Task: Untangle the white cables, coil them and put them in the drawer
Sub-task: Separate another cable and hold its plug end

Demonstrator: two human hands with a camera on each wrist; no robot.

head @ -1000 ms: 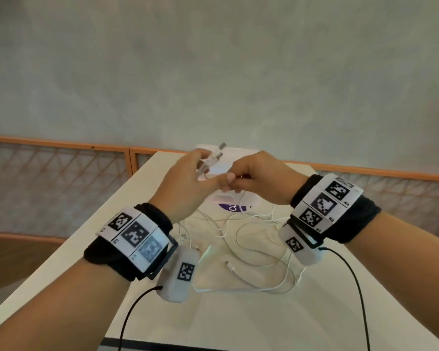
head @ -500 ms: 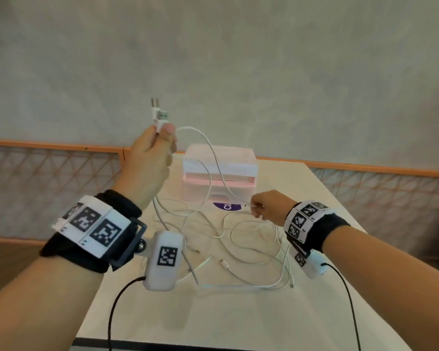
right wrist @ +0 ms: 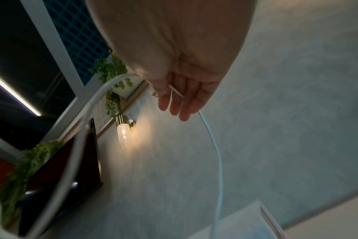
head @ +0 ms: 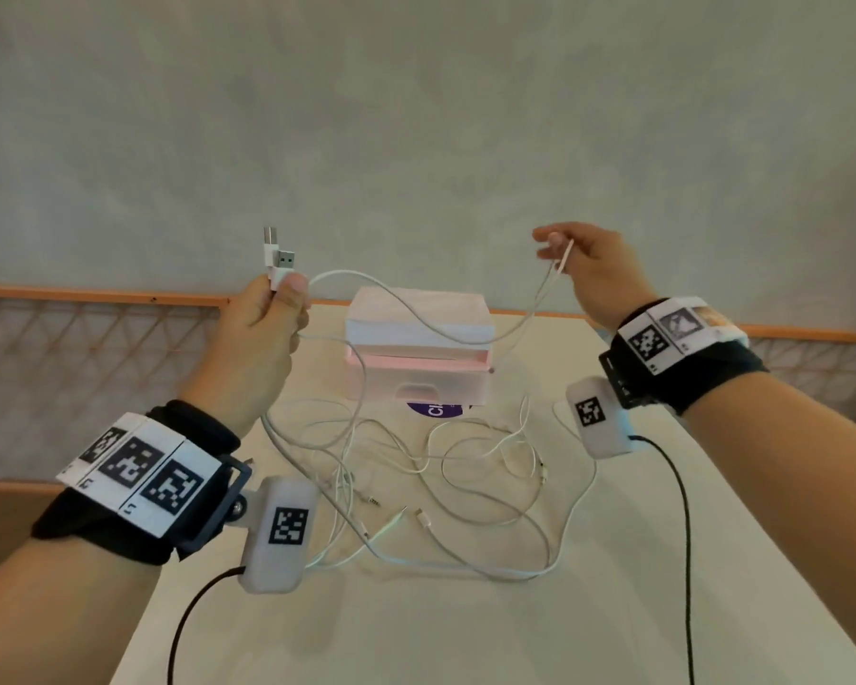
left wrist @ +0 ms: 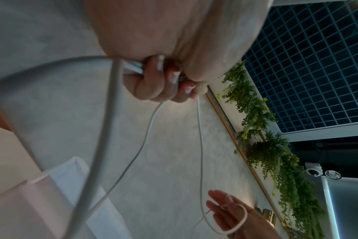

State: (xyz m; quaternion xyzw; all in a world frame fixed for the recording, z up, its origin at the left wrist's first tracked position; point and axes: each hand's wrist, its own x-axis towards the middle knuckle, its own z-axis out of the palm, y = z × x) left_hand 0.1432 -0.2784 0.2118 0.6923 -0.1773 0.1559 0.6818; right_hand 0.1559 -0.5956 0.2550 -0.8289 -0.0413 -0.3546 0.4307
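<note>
Cables [head: 436, 491]: thin, white, round; loose tangle on table [head: 465, 630], near drawer.
Left hand [head: 263, 333]: raised, fingers [left wrist: 153, 84] curled tight round two USB plugs [head: 279, 259], metal tips up.
Right hand [head: 594, 269]: raised, fingers [right wrist: 174, 103] nearly straight, slightly apart; cable end seemingly pinched under thumb.
Span: one cable sagging between hands, above drawer box.
Drawer box [head: 418, 348]: pale pink, rectangular, translucent; contents indistinct.

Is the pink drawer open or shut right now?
Shut, as far as shows: the drawer front sits flush with the box, handle recess facing the person, and no cable lies inside it.
</note>
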